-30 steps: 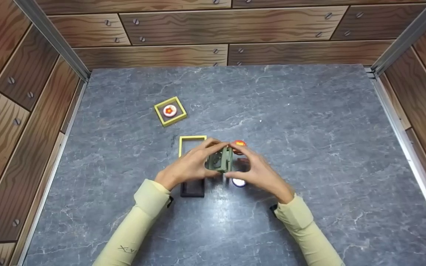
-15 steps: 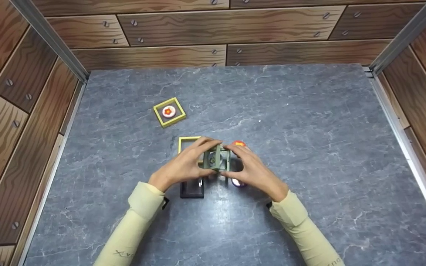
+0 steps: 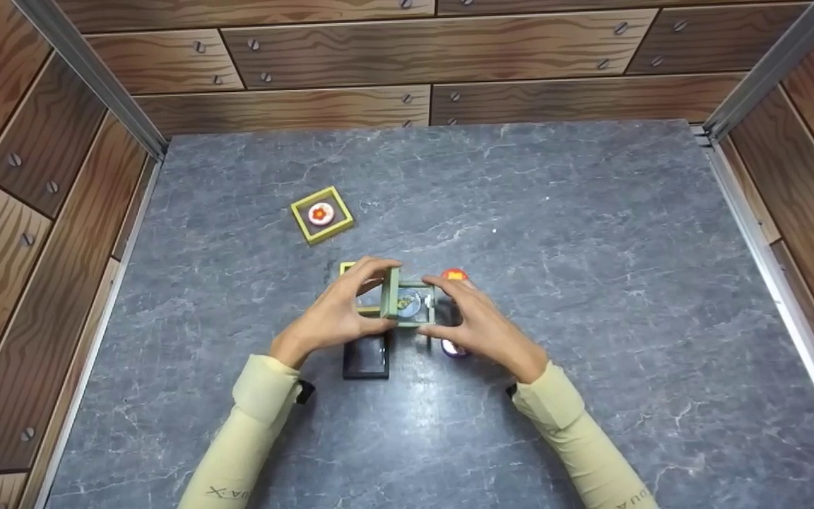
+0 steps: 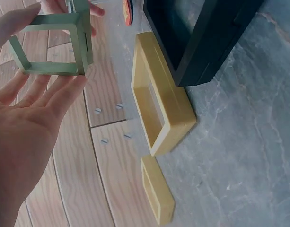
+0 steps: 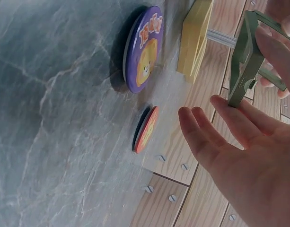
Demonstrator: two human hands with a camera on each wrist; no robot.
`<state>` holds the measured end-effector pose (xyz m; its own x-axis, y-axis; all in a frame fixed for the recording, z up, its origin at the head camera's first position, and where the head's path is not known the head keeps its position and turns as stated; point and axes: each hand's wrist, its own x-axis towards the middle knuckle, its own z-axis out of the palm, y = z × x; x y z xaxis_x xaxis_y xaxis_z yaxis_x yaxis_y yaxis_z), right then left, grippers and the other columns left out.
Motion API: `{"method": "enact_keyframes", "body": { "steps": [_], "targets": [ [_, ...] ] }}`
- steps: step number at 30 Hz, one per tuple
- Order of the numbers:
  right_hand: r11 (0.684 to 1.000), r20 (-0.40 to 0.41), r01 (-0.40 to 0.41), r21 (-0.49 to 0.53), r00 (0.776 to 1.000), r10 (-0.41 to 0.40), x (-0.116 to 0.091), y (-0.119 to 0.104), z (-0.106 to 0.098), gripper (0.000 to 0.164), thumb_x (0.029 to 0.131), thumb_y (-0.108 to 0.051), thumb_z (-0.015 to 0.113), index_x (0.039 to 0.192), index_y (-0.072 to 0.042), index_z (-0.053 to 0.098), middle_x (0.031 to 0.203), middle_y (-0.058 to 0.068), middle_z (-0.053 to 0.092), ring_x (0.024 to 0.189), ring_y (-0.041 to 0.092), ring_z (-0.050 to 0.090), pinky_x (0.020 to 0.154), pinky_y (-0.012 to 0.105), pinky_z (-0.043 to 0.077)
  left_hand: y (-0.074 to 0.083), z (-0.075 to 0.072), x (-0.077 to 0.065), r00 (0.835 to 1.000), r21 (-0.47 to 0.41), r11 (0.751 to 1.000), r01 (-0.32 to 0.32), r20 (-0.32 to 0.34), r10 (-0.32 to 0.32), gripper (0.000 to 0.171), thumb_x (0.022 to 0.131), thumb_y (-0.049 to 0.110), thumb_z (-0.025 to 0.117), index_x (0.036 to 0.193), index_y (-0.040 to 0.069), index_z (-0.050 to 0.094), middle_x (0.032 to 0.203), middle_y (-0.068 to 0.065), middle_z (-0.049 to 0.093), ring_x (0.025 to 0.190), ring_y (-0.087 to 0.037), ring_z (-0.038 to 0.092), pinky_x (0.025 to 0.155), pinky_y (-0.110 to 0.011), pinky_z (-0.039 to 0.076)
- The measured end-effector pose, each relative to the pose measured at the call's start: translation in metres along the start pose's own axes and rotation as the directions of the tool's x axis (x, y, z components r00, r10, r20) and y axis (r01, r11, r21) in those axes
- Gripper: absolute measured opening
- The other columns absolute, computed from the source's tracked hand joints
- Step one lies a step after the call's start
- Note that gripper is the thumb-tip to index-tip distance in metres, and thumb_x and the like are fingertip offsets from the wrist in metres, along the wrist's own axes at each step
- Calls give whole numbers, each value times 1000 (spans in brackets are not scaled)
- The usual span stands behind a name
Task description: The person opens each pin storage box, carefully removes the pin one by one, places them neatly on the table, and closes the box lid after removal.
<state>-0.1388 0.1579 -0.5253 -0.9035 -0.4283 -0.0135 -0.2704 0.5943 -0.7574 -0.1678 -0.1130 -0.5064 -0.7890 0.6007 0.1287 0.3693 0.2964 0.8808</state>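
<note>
Held in the air between both hands is a small green display frame [image 3: 390,295], its two halves swung apart like an opened book. My left hand [image 3: 333,311] grips the left half by its top and bottom edges, thumb on the near side. With thumb and fingertips, my right hand [image 3: 485,326] pinches the other half. A pale round disc [image 3: 409,302] with a yellowish figure shows within that right half. In the right wrist view the green frame [image 5: 239,90] has a small catch on its side, and two of my right fingers extend free of it.
Below the left hand lie a yellow frame [image 3: 345,267] and a black frame [image 3: 367,375]. A yellow frame [image 3: 311,239] with a flower badge [image 3: 321,213] sits farther back. An orange-red badge [image 3: 454,273] and a purple badge [image 5: 145,52] lie beneath the right hand.
The green frame's halves have parted wider: my left hand has moved left with its half, bringing the round disc into view. My right hand has shifted slightly left.
</note>
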Motion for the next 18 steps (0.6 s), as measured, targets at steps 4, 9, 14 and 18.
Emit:
{"method": "enact_keyframes", "body": {
  "steps": [4,9,14,18],
  "targets": [
    [1000,14,-7,12,1000,7,0,0,1,85,90,-43,83,161,-16,45,161,13,53,150,40,48,127,64,35,-3,-1,-4,999,-95,995,24,-26,-26,81,81,4,89,151,14,51,148,-7,55,143,-36,55,125,-28,43],
    [1000,30,-4,9,1000,4,2,-3,3,85,90,-46,82,161,-18,45,161,14,53,150,39,48,128,62,35,-6,-6,-11,997,-212,976,43,-52,-56,84,77,-4,88,150,8,50,151,-17,55,146,-38,53,125,-28,43],
    [1000,35,-18,4,999,18,7,-9,6,85,90,-46,82,160,-18,45,161,12,53,152,36,46,131,59,32,-8,-12,-16,996,-278,959,54,-51,-71,84,77,-8,86,151,4,47,154,-26,52,148,-37,51,125,-28,42],
    [1000,34,9,-14,999,-8,13,-15,10,84,90,-46,82,159,-15,46,160,12,54,151,35,47,129,59,35,-8,-19,-18,996,-281,958,59,-55,-77,85,76,-11,85,151,2,47,154,-28,52,149,-42,49,125,-26,42]
  ]
}}
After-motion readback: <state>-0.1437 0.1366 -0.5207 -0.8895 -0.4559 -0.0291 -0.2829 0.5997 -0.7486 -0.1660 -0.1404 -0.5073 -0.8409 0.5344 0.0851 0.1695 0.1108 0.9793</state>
